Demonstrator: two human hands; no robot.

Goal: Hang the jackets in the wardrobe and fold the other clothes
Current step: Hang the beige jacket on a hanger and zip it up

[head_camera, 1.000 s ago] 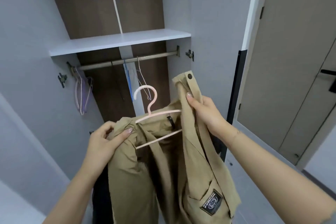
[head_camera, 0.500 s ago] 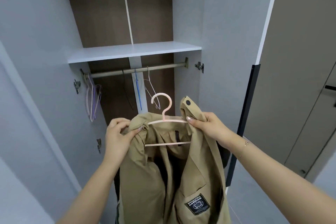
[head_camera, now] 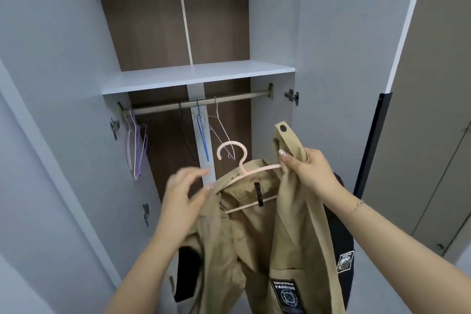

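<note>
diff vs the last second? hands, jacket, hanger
The left hand has let go of the jacket collar; its blurred fingers now hover open at the left shoulder. The hanger tilted, right end higher, as the right hand rose slightly. Unchanged: right hand grips the right shoulder, the hanger is not yet on the rail, and spare hangers hang there.

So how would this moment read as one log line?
step: seating khaki jacket on pink hanger | right hand: grips collar | left hand: blurred | rail: not reached
</note>
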